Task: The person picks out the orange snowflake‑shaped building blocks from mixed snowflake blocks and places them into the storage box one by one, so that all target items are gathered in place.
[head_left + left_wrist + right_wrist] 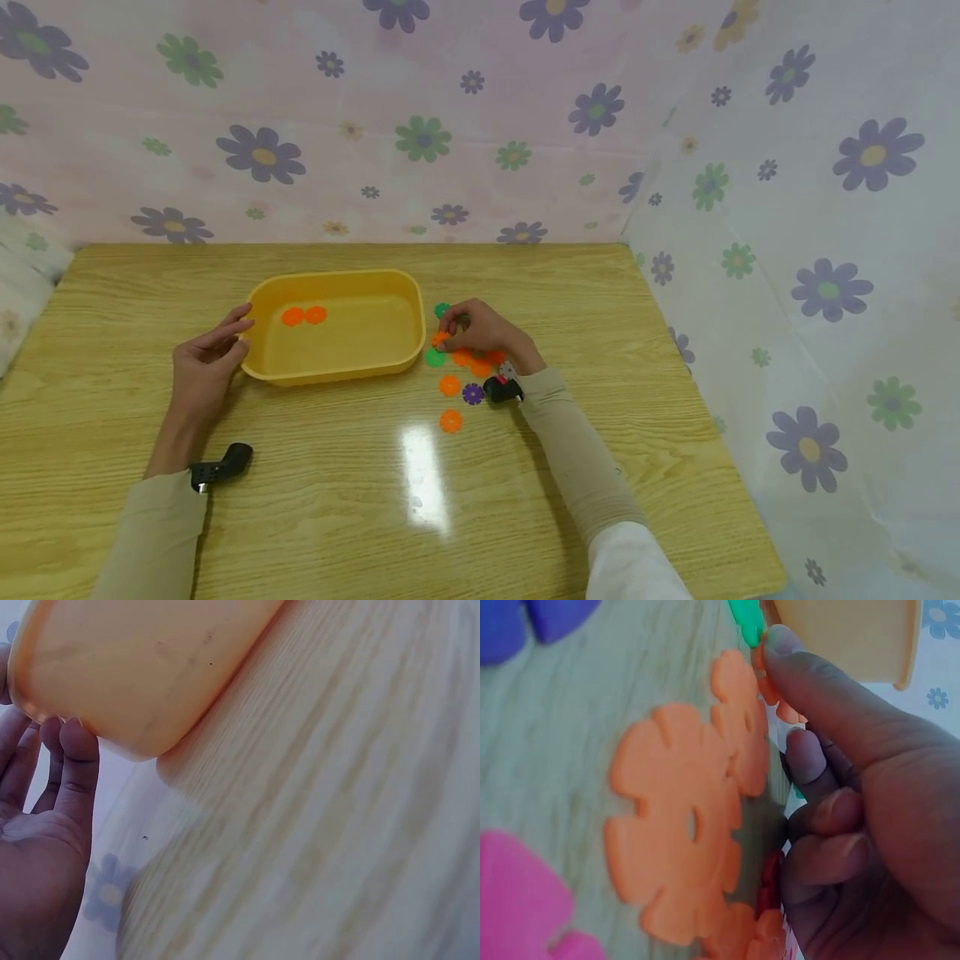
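A shallow yellow plastic tub (337,369) stands on the wooden table with two orange snowflake-shaped building discs (303,316) inside. At its left end, my left hand (206,358) holds the rim with thumb and fingertips, and the left wrist view shows these fingertips right at the tub's edge (150,690). Beside the tub's right end, my right hand (480,327) pinches an orange snowflake disc (440,340) between thumb and index finger. In the right wrist view that disc (768,682) is partly covered by the thumb, while the other fingers curl inward.
Loose discs lie under and near the right hand: several orange ones (450,386), a purple one (472,394), green ones (435,358) and a pink one (521,892). A flowered cloth (450,125) rises behind the table (315,483) and along its right side.
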A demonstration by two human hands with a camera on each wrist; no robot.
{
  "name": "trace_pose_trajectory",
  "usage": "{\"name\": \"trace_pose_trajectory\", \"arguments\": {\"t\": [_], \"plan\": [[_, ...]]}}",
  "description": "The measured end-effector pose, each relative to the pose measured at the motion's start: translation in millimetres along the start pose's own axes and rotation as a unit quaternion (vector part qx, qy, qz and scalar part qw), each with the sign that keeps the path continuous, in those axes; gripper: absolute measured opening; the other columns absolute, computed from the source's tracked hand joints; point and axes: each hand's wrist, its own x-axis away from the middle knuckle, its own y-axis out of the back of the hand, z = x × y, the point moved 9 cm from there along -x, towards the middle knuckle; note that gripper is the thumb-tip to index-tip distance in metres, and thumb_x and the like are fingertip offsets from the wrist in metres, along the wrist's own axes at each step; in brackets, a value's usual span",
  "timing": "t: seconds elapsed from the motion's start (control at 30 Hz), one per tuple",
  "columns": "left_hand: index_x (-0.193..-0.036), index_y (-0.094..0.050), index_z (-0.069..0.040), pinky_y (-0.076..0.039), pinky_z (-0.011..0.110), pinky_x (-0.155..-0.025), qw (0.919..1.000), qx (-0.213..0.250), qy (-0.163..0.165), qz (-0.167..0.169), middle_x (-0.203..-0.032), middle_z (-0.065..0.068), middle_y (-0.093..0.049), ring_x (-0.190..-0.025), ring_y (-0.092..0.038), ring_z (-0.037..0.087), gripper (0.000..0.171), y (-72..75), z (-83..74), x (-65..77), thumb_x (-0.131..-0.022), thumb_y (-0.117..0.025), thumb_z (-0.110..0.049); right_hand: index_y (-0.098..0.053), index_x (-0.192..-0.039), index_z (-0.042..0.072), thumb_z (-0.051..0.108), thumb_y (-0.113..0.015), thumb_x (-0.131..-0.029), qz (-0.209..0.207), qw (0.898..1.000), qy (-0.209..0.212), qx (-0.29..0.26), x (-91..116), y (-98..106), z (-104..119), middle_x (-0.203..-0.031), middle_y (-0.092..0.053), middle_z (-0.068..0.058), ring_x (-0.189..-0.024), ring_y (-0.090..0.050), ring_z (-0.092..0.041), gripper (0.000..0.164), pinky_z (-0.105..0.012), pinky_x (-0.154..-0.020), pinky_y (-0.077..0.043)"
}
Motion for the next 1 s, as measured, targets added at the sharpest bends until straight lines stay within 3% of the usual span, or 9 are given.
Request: {"name": "trace_pose_trajectory", "arguments": {"t": [0.33, 0.6, 0.87, 1.0], "plan": [[-0.119, -0.066, 0.016, -0.045, 0.012, -0.097, 0.9997, -0.018, 0.006, -0.014, -0.13, -0.006, -0.07, -0.132, -0.056, 0.005, 0.026, 1.4, 2.0, -0.8, -0.094, -0.06, 0.014, -0.071, -0.093, 0.011, 0.016, -0.082, -0.088, -0.002, 1.0, -0.004, 0.024, 0.7, 2.9, 2.5, -0.091, -0.066, -0.003, -0.064, -0.046, -0.015, 0.013, -0.026, -0.062, -0.042], [-0.119, -0.066, 0.017, -0.046, 0.013, -0.095, 0.9997, -0.014, 0.002, -0.017, -0.128, -0.006, -0.071, -0.13, -0.057, 0.004, 0.027, 2.7, 2.9, -1.8, -0.093, -0.06, 0.015, -0.071, -0.095, 0.008, 0.012, -0.08, -0.089, 0.009, 0.999, 0.001, 0.032, 0.8, 4.3, 10.0, -0.093, -0.069, -0.006, -0.086, -0.064, -0.02, 0.012, -0.029, -0.074, -0.054], [-0.118, -0.068, 0.015, -0.047, 0.013, -0.094, 0.9998, -0.012, 0.002, -0.018, -0.128, -0.006, -0.071, -0.13, -0.057, 0.005, 0.026, 3.4, 4.4, -2.3, -0.093, -0.06, 0.016, -0.072, -0.105, 0.008, 0.007, -0.071, -0.095, 0.032, 0.998, -0.009, 0.058, 4.5, 3.2, 13.4, -0.088, -0.072, -0.005, -0.075, -0.065, -0.016, 0.01, -0.027, -0.068, -0.053], [-0.118, -0.068, 0.015, -0.045, 0.012, -0.096, 0.9996, -0.019, 0.006, -0.019, -0.128, -0.007, -0.071, -0.13, -0.057, 0.004, 0.026, 3.8, 4.9, -2.3, -0.093, -0.062, 0.014, -0.068, -0.113, 0.007, 0.002, -0.06, -0.099, 0.045, 0.998, -0.006, 0.052, 9.5, 3.5, 20.1, -0.083, -0.069, -0.008, -0.062, -0.053, -0.014, 0.017, -0.026, -0.06, -0.044]]}}
